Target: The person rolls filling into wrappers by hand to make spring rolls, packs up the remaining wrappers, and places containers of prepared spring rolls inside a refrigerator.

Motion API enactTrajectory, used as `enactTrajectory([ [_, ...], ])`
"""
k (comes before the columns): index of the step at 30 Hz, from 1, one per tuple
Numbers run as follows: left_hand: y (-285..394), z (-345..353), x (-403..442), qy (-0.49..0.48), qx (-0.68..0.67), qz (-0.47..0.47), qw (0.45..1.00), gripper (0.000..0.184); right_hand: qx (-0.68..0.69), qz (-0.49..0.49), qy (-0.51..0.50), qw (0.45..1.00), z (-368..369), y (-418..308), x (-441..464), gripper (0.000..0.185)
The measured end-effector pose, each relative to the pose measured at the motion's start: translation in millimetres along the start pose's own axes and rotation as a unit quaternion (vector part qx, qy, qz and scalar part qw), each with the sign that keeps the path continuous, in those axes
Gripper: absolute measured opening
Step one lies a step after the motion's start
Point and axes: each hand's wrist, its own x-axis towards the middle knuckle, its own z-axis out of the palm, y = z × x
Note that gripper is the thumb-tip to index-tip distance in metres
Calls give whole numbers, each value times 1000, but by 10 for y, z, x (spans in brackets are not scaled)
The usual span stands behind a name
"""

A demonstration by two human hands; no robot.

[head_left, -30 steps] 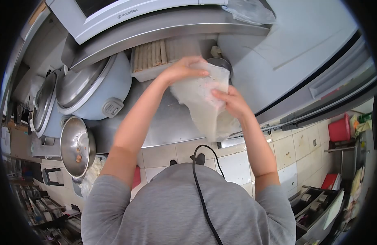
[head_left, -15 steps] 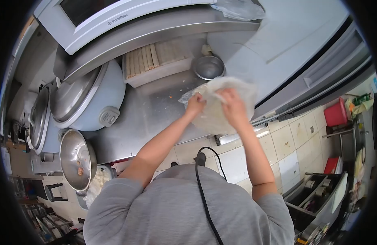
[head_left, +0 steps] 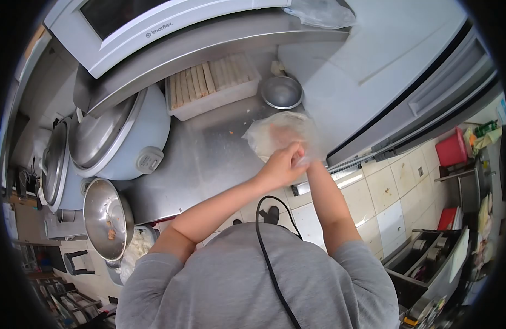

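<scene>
The left hand (head_left: pixel 281 165) pinches the near edge of 1 plastic bag (head_left: pixel 259 137) with its fingers. The right hand (head_left: pixel 287 134) shows blurred through the plastic; I cannot tell whether its fingers grip. The bag is held at the right end of the steel surface (head_left: pixel 198 148), not set down. Long rolls (head_left: pixel 195 82) already lie side by side in a white tray (head_left: pixel 217 104); no rolls show in the bag. A metal bowl (head_left: pixel 282 92) stands near the tray, 2 cookers (head_left: pixel 135 137) (head_left: pixel 56 159) to the left, a microwave (head_left: pixel 170 27) above, tiled floor (head_left: pixel 373 203) below.
</scene>
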Motion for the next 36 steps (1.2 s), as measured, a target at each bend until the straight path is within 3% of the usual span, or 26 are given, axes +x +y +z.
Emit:
enactTrajectory([
  [1,-7,37,-73,0,0,1,1000,26,113,39,15,993,-49,68,-11,28],
  [3,-62,128,-221,-28,-19,11,999,28,354,115,55,926,-138,200,-45,28],
  [4,-100,180,-287,-28,-19,11,999,28,370,123,61,919,-165,253,-76,29],
  [5,-145,236,-333,-48,-22,26,998,27,285,112,52,951,-182,297,-94,29],
  [6,-178,267,-356,-67,-23,40,997,27,-47,84,19,995,-203,350,-71,31],
  [7,-220,281,-365,-66,-23,41,997,27,-48,83,19,995,-179,386,-8,31],
  [8,-268,295,-371,-72,-26,37,996,26,90,140,53,985,-135,417,72,31],
  [10,-262,298,-386,-78,-32,30,996,25,224,197,82,951,-171,326,78,31],
  [13,-178,256,-385,-126,-50,-16,991,25,319,178,123,923,-304,-132,2,29],
  [14,-196,278,-380,-106,-56,20,993,24,161,89,126,975,-242,-164,-51,31],
  [15,-202,303,-388,-87,-65,54,993,24,-4,0,122,993,-177,-201,-137,33],
  [16,-174,303,-394,-91,-68,55,992,24,-194,-4,-16,981,-146,-416,-239,32],
  [17,-125,277,-384,-107,-71,21,992,23,-372,-8,-154,915,-158,-626,-331,32],
  [18,-100,254,-382,-123,-71,-13,990,23,-373,-3,-153,915,-106,-572,-433,32],
  [21,-128,278,-427,-117,-44,-4,992,23,-57,94,-86,990,385,69,-813,32],
  [24,-213,341,-409,-129,-49,46,989,24,160,150,-31,975,543,254,-1045,34],
  [27,-287,371,-414,-117,-54,96,987,26,-69,122,-194,971,141,-491,-856,36],
  [28,-248,336,-408,-119,-54,98,987,26,-111,110,-194,968,116,-542,-885,35],
  [30,-188,261,-416,-184,-65,-7,981,27,-158,105,-135,973,170,-421,-865,34],
  [33,-188,239,-427,-197,-64,-19,978,27,-277,81,21,957,543,266,-915,32],
  [35,-235,238,-465,-193,-60,-7,979,26,-456,16,217,863,1006,837,-945,31],
  [36,-261,239,-479,-189,-63,4,980,26,-362,67,168,914,910,757,-892,31],
])
